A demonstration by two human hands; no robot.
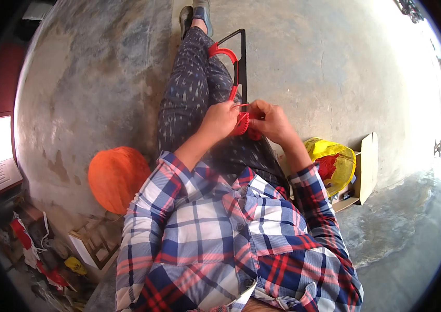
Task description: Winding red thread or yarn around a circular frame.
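Note:
Over my lap, my left hand and my right hand work close together, fingers pinched on a thin red cord that runs between them. Just under the fingers is a red piece with a ridged edge, partly covered by my hands. A long black frame with a slanted top lies along my legs, reaching from my hands toward my shins. Red curved bands are attached to its left side. What exactly each fingertip grips is too small to make out.
On the floor to my left sits a round orange object. At my right, a yellow bag with red material inside rests in an open cardboard box. A wooden frame and mixed clutter lie at lower left.

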